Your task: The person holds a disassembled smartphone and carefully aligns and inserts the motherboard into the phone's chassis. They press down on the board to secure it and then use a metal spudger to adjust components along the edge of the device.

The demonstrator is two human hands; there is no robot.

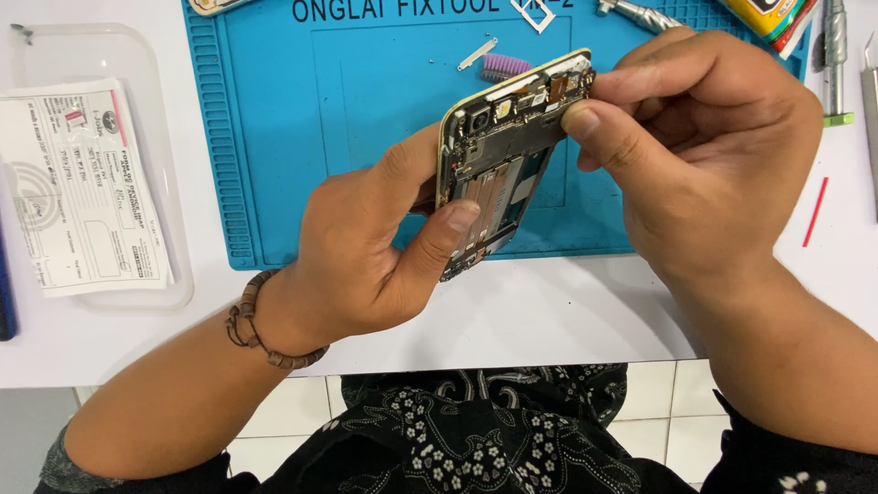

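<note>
Your left hand (366, 247) and right hand (704, 155) hold the opened phone (498, 160) between them, above the near edge of the work mat (274, 137). The mat lies on the table (549, 320), which is in front of you. Behind the phone, on the mat, a small ridged part (505, 66) lies just beside a thin metal strip (477, 54). Left of the mat, a paper form (82, 183) rests in a tray (174, 274). Right of the mat, 1 metal tool (834, 55) lies on the table.
</note>
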